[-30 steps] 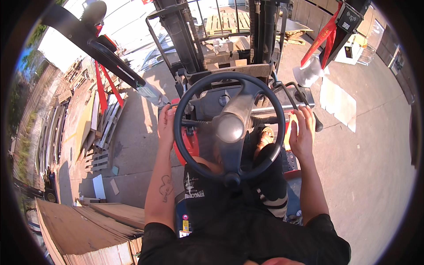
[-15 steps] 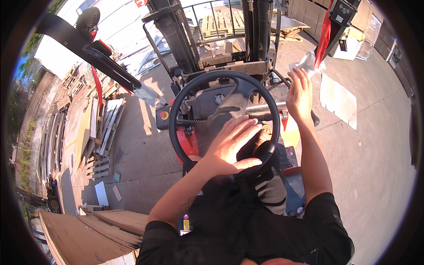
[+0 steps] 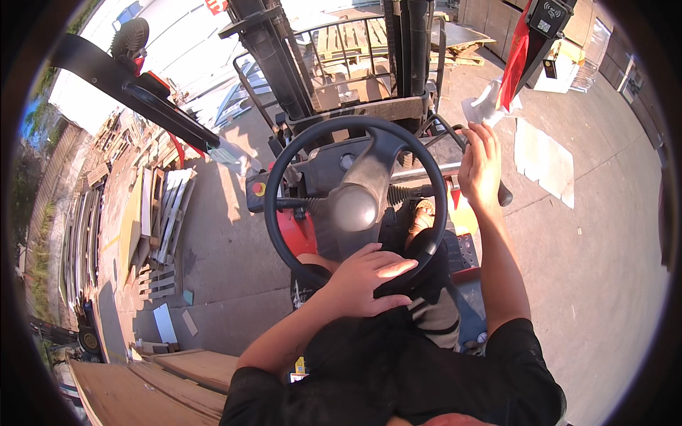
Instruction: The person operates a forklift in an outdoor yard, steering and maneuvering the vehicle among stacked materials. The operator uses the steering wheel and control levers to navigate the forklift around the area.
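A black steering wheel (image 3: 273,213) of a forklift fills the middle in front of me. My left hand (image 3: 368,282) lies palm down over its near rim, fingers stretched out and thumb apart, not wrapped round it. To the right of the wheel, my right hand (image 3: 481,167) is raised beside the control levers, fingers extended and pointing forward. A black lever knob (image 3: 505,195) shows just behind its wrist. Whether the palm touches a lever is hidden. Through the wheel show the steering column hub (image 3: 355,207) and a shoe (image 3: 420,220) on the floor plate.
Ahead stands the forklift mast (image 3: 273,64), with wooden pallets (image 3: 348,39) beyond it. Stacked boards and pallets (image 3: 160,213) lie at the left, large brown panels (image 3: 142,390) at the lower left. A flat cardboard sheet (image 3: 543,163) lies on the ground at the right.
My left hand has moved back toward me, from over the middle of the wheel to its near rim. My right hand stays by the levers, its fingers slightly lower.
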A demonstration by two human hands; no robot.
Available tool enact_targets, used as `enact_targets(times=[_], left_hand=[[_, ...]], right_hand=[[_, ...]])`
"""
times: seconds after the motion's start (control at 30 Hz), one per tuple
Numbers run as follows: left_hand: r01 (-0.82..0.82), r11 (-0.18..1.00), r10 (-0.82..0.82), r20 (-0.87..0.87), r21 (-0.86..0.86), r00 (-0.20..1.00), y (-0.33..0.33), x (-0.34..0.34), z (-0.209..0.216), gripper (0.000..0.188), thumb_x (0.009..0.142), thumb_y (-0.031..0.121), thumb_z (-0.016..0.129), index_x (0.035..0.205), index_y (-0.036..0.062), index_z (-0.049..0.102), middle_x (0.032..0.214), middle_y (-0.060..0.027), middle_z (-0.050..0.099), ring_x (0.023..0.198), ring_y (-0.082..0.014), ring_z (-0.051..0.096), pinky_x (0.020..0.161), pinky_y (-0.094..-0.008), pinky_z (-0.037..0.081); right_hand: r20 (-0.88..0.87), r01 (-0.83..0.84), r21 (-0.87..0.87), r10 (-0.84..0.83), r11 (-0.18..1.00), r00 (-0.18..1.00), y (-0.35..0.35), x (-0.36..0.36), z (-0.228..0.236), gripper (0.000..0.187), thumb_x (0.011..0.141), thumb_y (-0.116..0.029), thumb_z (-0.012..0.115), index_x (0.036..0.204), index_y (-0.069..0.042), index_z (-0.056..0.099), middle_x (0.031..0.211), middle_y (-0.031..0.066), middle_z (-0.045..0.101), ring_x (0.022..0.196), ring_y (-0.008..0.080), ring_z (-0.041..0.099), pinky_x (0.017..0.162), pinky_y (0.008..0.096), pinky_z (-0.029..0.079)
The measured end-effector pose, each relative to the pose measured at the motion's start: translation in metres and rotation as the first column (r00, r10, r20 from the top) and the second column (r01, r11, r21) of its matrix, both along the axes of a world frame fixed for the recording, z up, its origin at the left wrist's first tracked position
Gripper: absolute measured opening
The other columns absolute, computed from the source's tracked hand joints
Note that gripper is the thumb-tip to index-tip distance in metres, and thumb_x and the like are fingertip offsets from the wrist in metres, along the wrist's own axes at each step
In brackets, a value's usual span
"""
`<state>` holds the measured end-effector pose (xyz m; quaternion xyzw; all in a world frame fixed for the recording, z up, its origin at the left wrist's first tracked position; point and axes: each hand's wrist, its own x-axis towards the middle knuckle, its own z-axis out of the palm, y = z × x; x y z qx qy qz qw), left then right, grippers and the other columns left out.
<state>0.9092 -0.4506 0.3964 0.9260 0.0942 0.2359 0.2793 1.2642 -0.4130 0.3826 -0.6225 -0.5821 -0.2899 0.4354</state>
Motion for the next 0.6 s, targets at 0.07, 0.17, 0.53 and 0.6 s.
enact_targets(times=[0.07, 0.17, 0.53, 0.6], left_hand=[[0.033, 0.998, -0.029, 0.072, -0.054, 0.997, 0.000, -0.011, -0.009, 0.060, 0.086, 0.035, 0.098, 0.136, 0.0073, 0.078, 0.112, -0.0089, 0.081, 0.107, -0.0316, 0.078, 0.110, -0.0515, 0.057], [-0.016, 0.999, 0.021, 0.137, -0.040, 0.990, 0.010, -0.007, -0.023, 0.037, 0.088, 0.033, 0.097, 0.112, 0.0097, 0.082, 0.084, -0.0025, 0.074, 0.081, -0.0259, 0.074, 0.091, -0.0439, 0.059], [-0.070, 0.968, -0.013, 0.330, 0.239, 0.944, 0.089, 0.137, -0.034, 0.026, 0.089, 0.030, 0.092, 0.077, 0.0140, 0.074, 0.068, -0.0003, 0.065, 0.072, -0.0224, 0.063, 0.083, -0.0411, 0.050], [-0.129, 0.949, 0.018, 0.359, 0.289, 0.933, 0.110, 0.169, -0.017, 0.026, 0.089, 0.032, 0.090, 0.076, 0.0151, 0.075, 0.073, -0.0012, 0.070, 0.078, -0.0229, 0.064, 0.087, -0.0403, 0.047]], right_hand=[[-0.002, 0.008, -0.003, -0.008, 1.000, 1.000, 0.008, -0.001, 0.000, 0.042, 0.094, 0.014, 0.064, 0.132, -0.003, 0.071, 0.143, 0.0178, 0.068, 0.145, 0.0457, 0.058, 0.124, 0.0549, 0.048], [-0.026, 0.009, 0.010, -0.008, 1.000, 1.000, 0.021, 0.001, -0.001, 0.043, 0.094, 0.015, 0.064, 0.133, -0.002, 0.071, 0.143, 0.0178, 0.069, 0.145, 0.0458, 0.059, 0.124, 0.0551, 0.047], [-0.081, 0.042, -0.096, -0.049, 0.995, 0.995, 0.035, 0.004, -0.038, 0.036, 0.099, 0.009, 0.064, 0.133, -0.002, 0.071, 0.144, 0.0169, 0.069, 0.144, 0.0452, 0.060, 0.120, 0.0553, 0.050], [-0.083, 0.041, -0.077, -0.048, 0.996, 0.995, 0.028, 0.004, -0.039, 0.036, 0.099, 0.009, 0.065, 0.132, -0.002, 0.071, 0.143, 0.0176, 0.069, 0.144, 0.0454, 0.060, 0.120, 0.0555, 0.051]])
